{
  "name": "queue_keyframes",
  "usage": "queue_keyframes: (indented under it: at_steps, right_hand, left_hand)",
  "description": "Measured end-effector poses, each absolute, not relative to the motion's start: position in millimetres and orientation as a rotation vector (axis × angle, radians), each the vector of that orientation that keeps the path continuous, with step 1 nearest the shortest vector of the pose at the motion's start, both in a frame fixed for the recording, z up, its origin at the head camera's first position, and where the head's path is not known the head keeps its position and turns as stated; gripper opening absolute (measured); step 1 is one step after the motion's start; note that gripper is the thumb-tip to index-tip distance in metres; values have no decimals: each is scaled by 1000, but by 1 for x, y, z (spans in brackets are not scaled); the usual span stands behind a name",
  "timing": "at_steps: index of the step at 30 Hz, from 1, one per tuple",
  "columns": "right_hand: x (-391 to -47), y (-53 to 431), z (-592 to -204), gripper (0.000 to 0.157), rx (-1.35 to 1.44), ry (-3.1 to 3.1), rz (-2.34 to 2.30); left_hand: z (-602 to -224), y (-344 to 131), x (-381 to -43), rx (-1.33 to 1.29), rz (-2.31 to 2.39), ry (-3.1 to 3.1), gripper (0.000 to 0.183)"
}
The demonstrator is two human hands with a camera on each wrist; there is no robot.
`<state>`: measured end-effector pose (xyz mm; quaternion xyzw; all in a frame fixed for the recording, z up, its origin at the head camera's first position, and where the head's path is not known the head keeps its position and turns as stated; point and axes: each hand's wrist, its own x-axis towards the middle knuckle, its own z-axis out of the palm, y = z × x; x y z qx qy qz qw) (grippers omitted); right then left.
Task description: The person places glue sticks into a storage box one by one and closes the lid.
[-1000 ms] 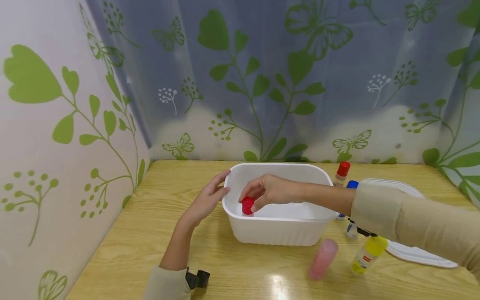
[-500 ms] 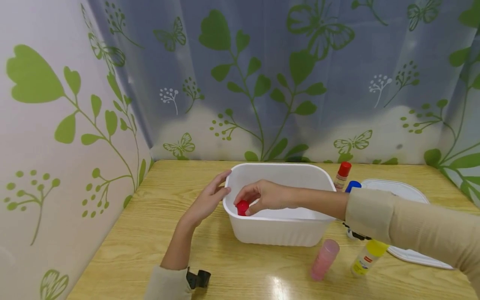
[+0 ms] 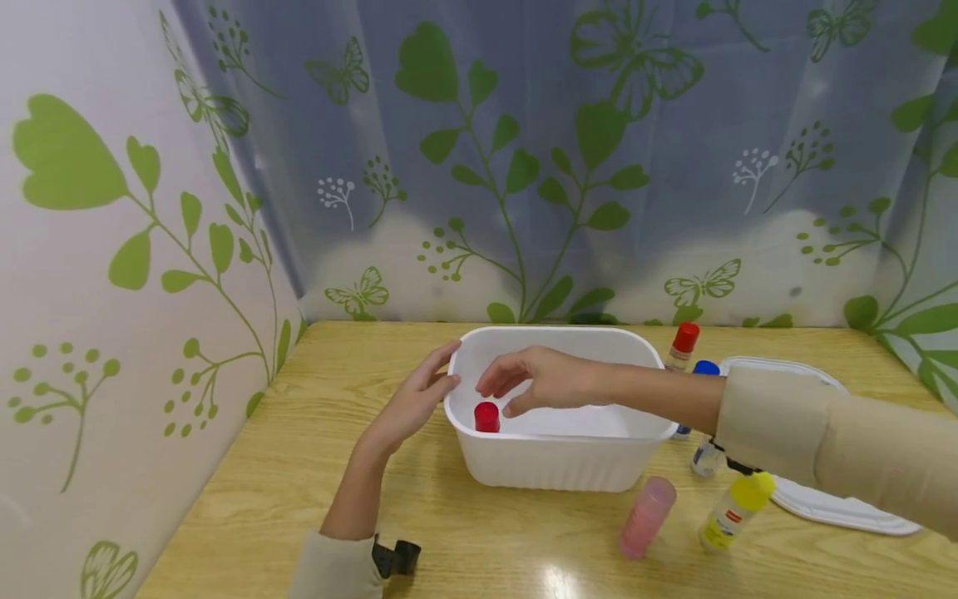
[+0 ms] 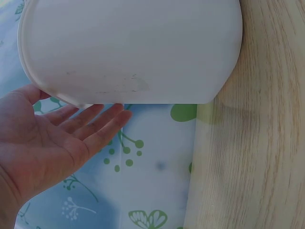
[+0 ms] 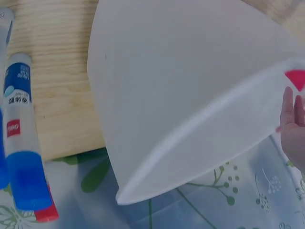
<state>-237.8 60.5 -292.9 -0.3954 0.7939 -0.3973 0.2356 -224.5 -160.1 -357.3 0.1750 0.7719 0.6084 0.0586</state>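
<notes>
A white plastic tub (image 3: 554, 462) stands on the wooden table. In its front left corner is a bottle with a red cap (image 3: 486, 418); the tub wall hides its lower part. My right hand (image 3: 548, 378) hovers inside the tub just right of the cap, thumb and fingers spread apart and holding nothing. The right wrist view catches that hand (image 5: 292, 131) below the red cap (image 5: 297, 79) at the frame's edge. My left hand (image 3: 407, 403) rests against the tub's left end, thumb at the rim. From the left wrist, its straight fingers (image 4: 97, 129) lie along the outer wall.
To the tub's right stand a red-capped bottle (image 3: 684, 343) and a blue-capped liquid glue bottle (image 5: 23, 129). A pink bottle (image 3: 647, 517) and a yellow-capped glue bottle (image 3: 735, 512) stand in front. Under my right sleeve lies a white lid (image 3: 846, 506). Patterned curtain (image 3: 479, 249) encloses the table.
My right hand lowered the red-capped bottle into the tub's front left corner, let go of it, and drew back slightly up and right. The left hand has stayed at the tub's end.
</notes>
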Motion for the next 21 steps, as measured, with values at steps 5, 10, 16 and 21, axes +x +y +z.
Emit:
queue_keyframes:
  at_steps: [5, 10, 16, 21]
  right_hand:
    - [-227, 76, -273, 28, -1090, 2212, -1146]
    - [-205, 96, -259, 24, -1032, 2311, -1206]
    - [-169, 127, -252, 23, -943, 2428, -1307]
    - [-139, 151, -261, 23, -867, 2497, -1427]
  left_hand:
    - [-358, -159, -225, 529, 1846, 2335, 50]
    - [-358, -159, -224, 517, 1825, 2357, 51]
    - [-358, -159, -225, 522, 1831, 2353, 50]
    - [-358, -158, -225, 532, 1840, 2350, 50]
